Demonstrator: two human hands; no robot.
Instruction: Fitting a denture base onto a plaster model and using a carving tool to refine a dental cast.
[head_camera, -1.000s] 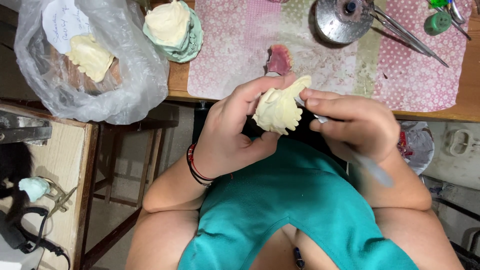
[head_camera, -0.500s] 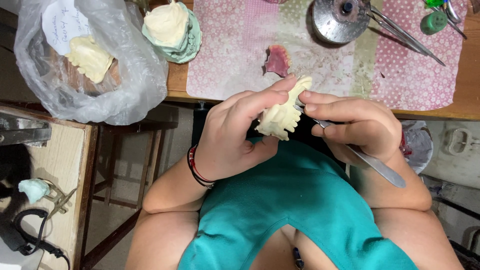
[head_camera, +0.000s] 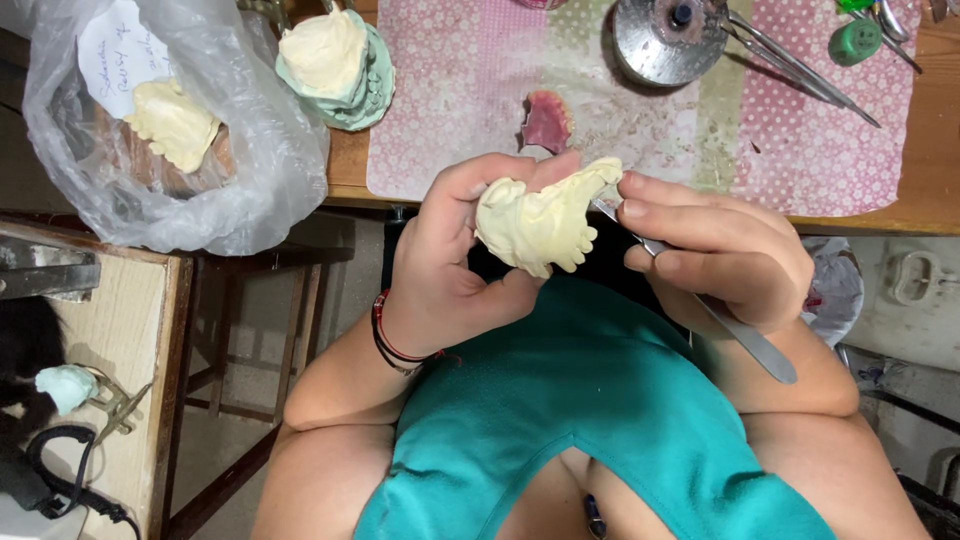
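Both hands have barely moved since a moment ago — the cream plaster teeth mold (head_camera: 540, 225) sits a little more upright now, and the metal tool (head_camera: 720, 322) has stayed tucked low in the right hand. The left hand (head_camera: 450, 270) holds the mold up in the air, in front of the green shirt (head_camera: 590, 420) and just below the edge of the wooden surface (head_camera: 935, 205). Its fingers (head_camera: 480, 180) curl around the mold, with the thumb pushing from under and the others pinching from on top. The right hand (head_camera: 725, 250) is just beside the mold, and its fingers (head_camera: 670, 195) are pressed together around the thin metal tool. One fingertip touches the top corner of the mold. The tool's flat end sticks out past the wrist, and its other end goes in behind the mold, so that tip is hidden. On the surface lies a pink spotted mat (head_camera: 470, 100), and a small pink gum piece (head_camera: 548, 120) rests on it, near the hands. A shiny round metal bowl (head_camera: 665, 45) sits farther back with long metal tools (head_camera: 800, 75) beside it. Off to the side is a clear plastic bag (head_camera: 250, 170) with another cream mold (head_camera: 172, 122) inside — and next to it a mold in a green tray (head_camera: 335, 60). Red and black bands (head_camera: 392, 345) circle the left wrist.
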